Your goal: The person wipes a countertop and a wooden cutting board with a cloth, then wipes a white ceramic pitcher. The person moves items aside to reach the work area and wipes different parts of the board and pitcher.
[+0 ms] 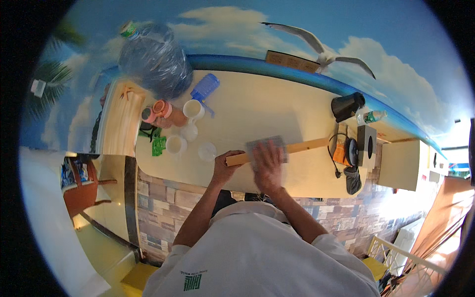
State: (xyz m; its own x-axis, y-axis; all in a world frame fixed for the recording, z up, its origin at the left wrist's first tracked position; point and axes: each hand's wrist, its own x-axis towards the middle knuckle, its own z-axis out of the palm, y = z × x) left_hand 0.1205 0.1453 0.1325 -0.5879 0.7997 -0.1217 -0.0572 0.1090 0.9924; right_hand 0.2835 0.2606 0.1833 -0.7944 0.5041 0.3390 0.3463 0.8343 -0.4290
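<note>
A long, narrow strip of light wood (pixel 308 145) lies slantwise above the pale tabletop in front of me. My left hand (pixel 227 166) grips its near left end. Over the strip's middle is a grey square sheet (pixel 256 143), blurred, perhaps sandpaper or cloth. My right hand (pixel 268 167) lies across this sheet with its fingers pointing away from me, holding it against the wood. The motion blur hides how tightly the fingers bend around it. Just left of my left hand, a clear plastic lid or cup (pixel 207 152) rests on the table.
On the table's left stand white cups (pixel 193 109), pink-rimmed containers (pixel 162 107), a blue plastic pump (pixel 205 87) and a wrapped water bottle (pixel 156 59). On its right are a black container (pixel 347 106), a small bottle (pixel 372 116), a grey box (pixel 366 146) and a corded tool (pixel 345 148).
</note>
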